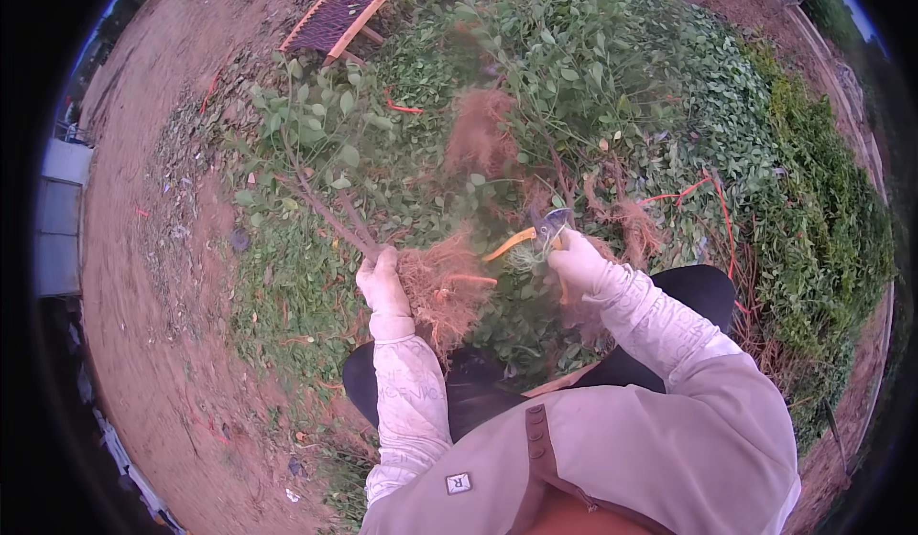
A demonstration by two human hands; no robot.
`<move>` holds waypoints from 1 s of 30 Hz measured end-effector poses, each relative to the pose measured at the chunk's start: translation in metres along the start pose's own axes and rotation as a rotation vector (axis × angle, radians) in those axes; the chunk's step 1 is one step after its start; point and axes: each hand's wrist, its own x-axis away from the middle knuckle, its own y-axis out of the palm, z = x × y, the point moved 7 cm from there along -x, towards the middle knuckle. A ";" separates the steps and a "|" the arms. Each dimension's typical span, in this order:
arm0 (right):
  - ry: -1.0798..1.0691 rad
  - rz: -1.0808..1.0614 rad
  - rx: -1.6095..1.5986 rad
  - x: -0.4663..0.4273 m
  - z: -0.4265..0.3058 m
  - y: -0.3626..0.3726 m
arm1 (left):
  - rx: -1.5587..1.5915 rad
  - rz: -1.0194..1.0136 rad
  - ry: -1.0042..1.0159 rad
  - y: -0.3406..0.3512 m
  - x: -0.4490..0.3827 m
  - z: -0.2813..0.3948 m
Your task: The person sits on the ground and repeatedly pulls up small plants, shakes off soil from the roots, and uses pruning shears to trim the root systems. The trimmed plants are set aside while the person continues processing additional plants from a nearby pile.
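My left hand (384, 284) is closed around the lower stems of a leafy seedling bundle (326, 209). Its reddish fibrous roots (441, 284) spread out to the right of that hand, and an orange-red strip (470, 279) shows among them. My right hand (576, 259) grips pruning shears (549, 226); one yellow handle juts out to the left, and pale string (529, 255) tangles beside it. Past both hands lie more leafy seedlings (566, 54) with reddish roots (482, 130). Other root clumps (637, 230) rest just beyond my right hand.
A small wooden-framed stool with a dark woven seat (337, 19) stands at the upper left. Orange-red strips (724, 212) lie over plants on the right. Greener cut plants (825, 212) are heaped farther right. Bare brown soil (143, 248) extends along the left.
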 end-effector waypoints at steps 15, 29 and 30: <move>0.201 -0.567 0.301 0.214 0.052 -0.016 | 0.330 -0.265 -0.047 -0.008 0.102 0.054; -0.865 0.175 1.060 0.213 -0.050 0.023 | -0.009 -0.124 0.369 0.003 0.185 0.096; -0.932 0.179 1.065 0.217 -0.055 0.031 | -0.036 -0.126 0.386 0.002 0.186 0.094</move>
